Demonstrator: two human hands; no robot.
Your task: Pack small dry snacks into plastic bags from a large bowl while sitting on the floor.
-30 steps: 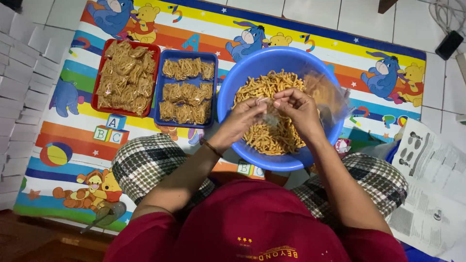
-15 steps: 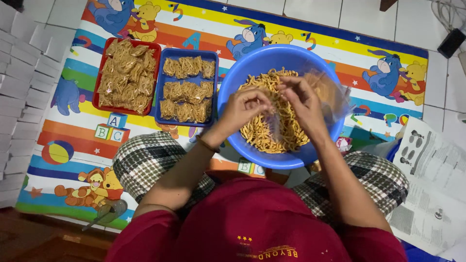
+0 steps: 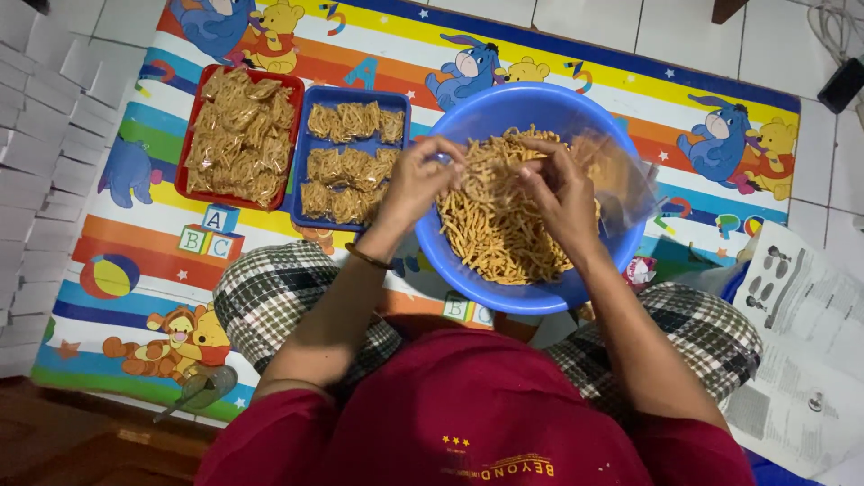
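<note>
A big blue bowl (image 3: 468, 117) full of thin orange snack sticks (image 3: 490, 234) stands on the mat in front of my crossed legs. Both hands hover over it. My left hand (image 3: 421, 178) pinches one edge of a clear plastic bag (image 3: 612, 175) near the bowl's left rim. My right hand (image 3: 562, 193) grips the same bag at its mouth, and the bag trails off to the right over the bowl's rim. What is inside the bag is hard to make out.
A red tray (image 3: 191, 135) and a blue tray (image 3: 306, 153) of packed snack portions lie to the left on a colourful cartoon floor mat (image 3: 135, 243). Stacked white boxes (image 3: 40, 135) line the far left. Printed paper sheets (image 3: 810, 342) lie at the right.
Both hands have drifted apart and slightly up over the bowl, spreading the clear bag between them. The trays have not moved.
</note>
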